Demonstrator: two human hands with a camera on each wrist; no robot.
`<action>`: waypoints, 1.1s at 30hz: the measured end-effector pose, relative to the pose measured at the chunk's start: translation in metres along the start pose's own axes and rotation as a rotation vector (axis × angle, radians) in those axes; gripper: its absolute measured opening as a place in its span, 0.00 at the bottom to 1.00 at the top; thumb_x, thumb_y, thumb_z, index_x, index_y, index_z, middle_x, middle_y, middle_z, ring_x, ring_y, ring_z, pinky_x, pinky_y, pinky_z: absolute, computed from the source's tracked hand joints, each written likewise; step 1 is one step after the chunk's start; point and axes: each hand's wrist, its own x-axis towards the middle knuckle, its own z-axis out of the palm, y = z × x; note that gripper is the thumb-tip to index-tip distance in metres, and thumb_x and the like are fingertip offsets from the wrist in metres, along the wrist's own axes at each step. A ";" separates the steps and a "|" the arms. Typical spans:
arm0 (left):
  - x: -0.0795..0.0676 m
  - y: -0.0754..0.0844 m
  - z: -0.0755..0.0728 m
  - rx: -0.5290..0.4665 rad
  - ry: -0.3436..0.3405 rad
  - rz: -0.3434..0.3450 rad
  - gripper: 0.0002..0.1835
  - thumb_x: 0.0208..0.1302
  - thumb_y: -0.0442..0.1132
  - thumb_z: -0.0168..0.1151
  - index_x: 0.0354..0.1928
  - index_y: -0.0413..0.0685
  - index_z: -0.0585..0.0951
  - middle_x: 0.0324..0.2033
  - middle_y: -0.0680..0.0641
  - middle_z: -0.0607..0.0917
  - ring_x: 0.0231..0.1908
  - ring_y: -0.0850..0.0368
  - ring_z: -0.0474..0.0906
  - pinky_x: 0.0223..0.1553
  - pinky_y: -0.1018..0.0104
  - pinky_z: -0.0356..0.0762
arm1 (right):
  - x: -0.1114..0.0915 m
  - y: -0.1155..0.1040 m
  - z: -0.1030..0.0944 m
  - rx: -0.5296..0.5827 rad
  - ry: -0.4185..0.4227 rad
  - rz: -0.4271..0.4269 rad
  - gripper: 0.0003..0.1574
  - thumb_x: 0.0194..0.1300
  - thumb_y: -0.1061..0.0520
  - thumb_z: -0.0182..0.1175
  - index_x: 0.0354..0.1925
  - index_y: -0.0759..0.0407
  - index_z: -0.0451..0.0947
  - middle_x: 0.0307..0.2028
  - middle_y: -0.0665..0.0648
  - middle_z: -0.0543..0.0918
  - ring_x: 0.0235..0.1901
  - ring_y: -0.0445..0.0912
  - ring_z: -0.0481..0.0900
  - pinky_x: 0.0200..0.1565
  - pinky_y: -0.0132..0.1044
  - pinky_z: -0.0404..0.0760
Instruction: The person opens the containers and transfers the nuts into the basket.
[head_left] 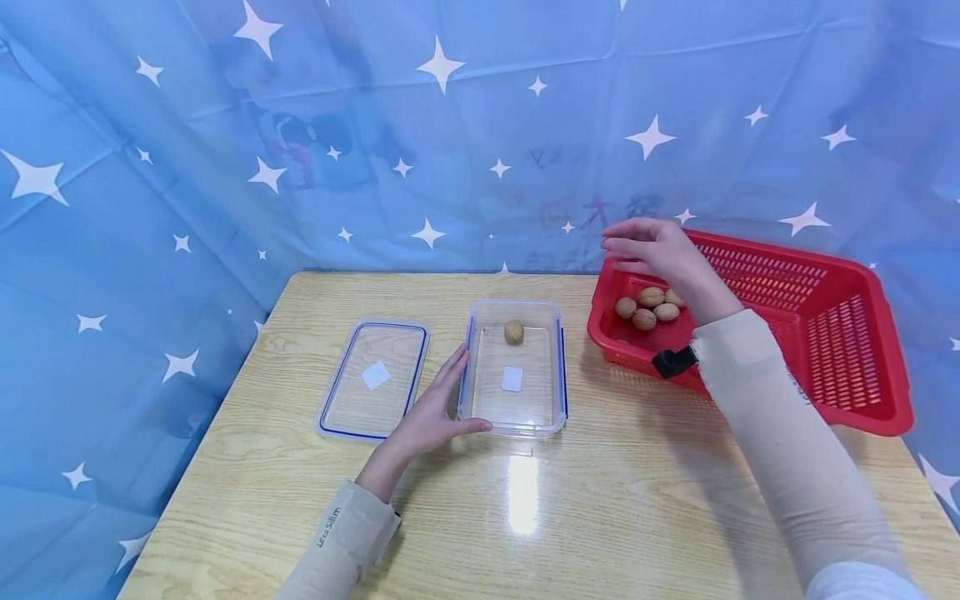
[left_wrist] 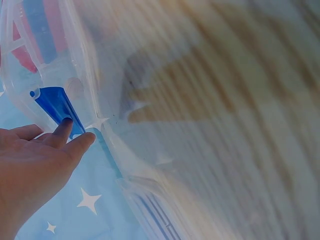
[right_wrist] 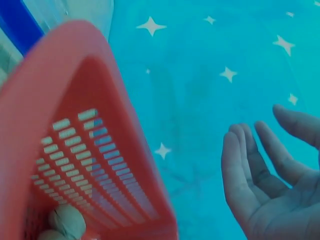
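Observation:
A clear plastic box [head_left: 552,313] with blue side latches stands mid-table, one walnut [head_left: 513,332] in its far half. My left hand [head_left: 433,421] rests along the box's left side, fingers extended, thumb at the near corner. In the left wrist view, its fingertips touch a blue latch [left_wrist: 55,102]. Over the left end of a red basket [head_left: 896,400] hovers my right hand [head_left: 663,254], its fingers loosely bent and nothing in them. Several walnuts [head_left: 644,319] lie in that end of the basket; the right forearm hides part of its inside.
Left of the box, a clear lid [head_left: 375,346] with a blue seal lies flat on the wooden table [head_left: 615,508]. A blue curtain [head_left: 360,217] with white stars hangs behind and at the left. The basket stands at the right, near the table's back edge.

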 end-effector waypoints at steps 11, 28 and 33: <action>0.000 0.001 0.000 0.002 0.003 -0.004 0.61 0.51 0.51 0.78 0.80 0.54 0.47 0.81 0.55 0.42 0.78 0.39 0.45 0.76 0.38 0.52 | -0.003 -0.005 0.029 -0.038 -0.031 0.000 0.35 0.68 0.41 0.62 0.68 0.53 0.69 0.65 0.57 0.74 0.53 0.41 0.81 0.61 0.40 0.80; 0.001 -0.001 0.000 -0.001 0.003 0.007 0.61 0.51 0.51 0.78 0.80 0.52 0.47 0.81 0.55 0.42 0.78 0.40 0.45 0.76 0.39 0.51 | -0.004 0.008 0.068 -0.039 -0.125 -0.103 0.28 0.71 0.52 0.60 0.64 0.62 0.72 0.63 0.65 0.76 0.60 0.56 0.78 0.61 0.43 0.81; 0.001 -0.001 0.000 -0.003 0.001 0.010 0.61 0.51 0.51 0.78 0.80 0.52 0.47 0.81 0.55 0.42 0.79 0.41 0.44 0.77 0.40 0.50 | -0.004 0.014 0.077 -0.067 -0.168 -0.115 0.28 0.72 0.52 0.59 0.65 0.62 0.72 0.63 0.66 0.75 0.61 0.58 0.77 0.64 0.48 0.78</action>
